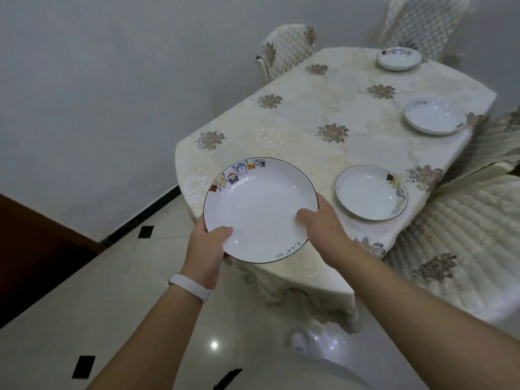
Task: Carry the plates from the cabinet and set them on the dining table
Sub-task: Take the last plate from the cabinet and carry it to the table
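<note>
I hold a white plate point(260, 208) with a dark rim and small cartoon figures along its far edge, above the near left corner of the dining table point(309, 119). My left hand point(208, 246) grips its near left rim, thumb on top. My right hand point(323, 223) grips its right rim, thumb on the plate's face. Three similar plates lie on the table along its right side: a near plate point(371, 192), a middle plate point(434, 116) and a far plate point(399, 59).
The table wears a cream cloth with floral patches. Covered chairs stand at the back left point(284, 49), back right point(422, 21) and right side point(464, 243). A dark wooden panel point(33, 249) is at the left, over glossy tiled floor point(140, 319).
</note>
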